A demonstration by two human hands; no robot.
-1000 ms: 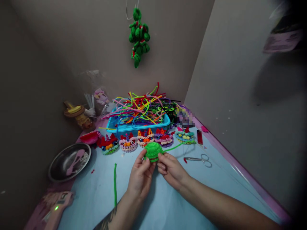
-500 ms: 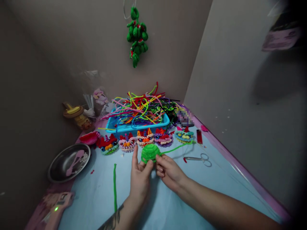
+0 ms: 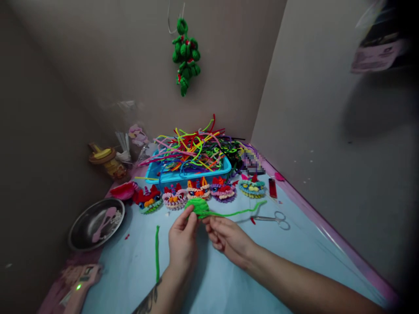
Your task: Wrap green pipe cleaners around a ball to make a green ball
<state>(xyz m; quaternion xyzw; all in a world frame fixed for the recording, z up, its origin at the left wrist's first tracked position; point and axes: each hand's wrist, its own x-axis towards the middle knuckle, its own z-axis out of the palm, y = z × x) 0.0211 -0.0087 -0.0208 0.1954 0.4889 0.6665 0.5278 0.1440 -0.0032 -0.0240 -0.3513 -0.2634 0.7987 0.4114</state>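
Note:
My left hand [image 3: 183, 237] pinches a bright green coiled pipe-cleaner piece [image 3: 199, 205] between thumb and fingers, at its lower left. My right hand [image 3: 231, 239] has its fingers closed at the piece's lower right edge, where a loose green pipe cleaner [image 3: 237, 213] runs out to the right. Its fingertips partly hide what they pinch. Just behind the piece stands a row of several colourful animal-head figures [image 3: 198, 190]. A separate darker green pipe cleaner [image 3: 157, 253] lies on the table left of my left hand.
A blue tray [image 3: 183, 176] heaped with coloured pipe cleaners stands at the back. Scissors [image 3: 271, 218] lie to the right. At left are a metal bowl [image 3: 78, 226] and a pink device with a green light [image 3: 78, 287]. A green ornament [image 3: 186, 56] hangs on the wall.
The green piece has tilted and shifted slightly left with my left hand, whose raised index finger now bends onto it. My right fingers have slid to its lower edge, and the loose strand hangs lower.

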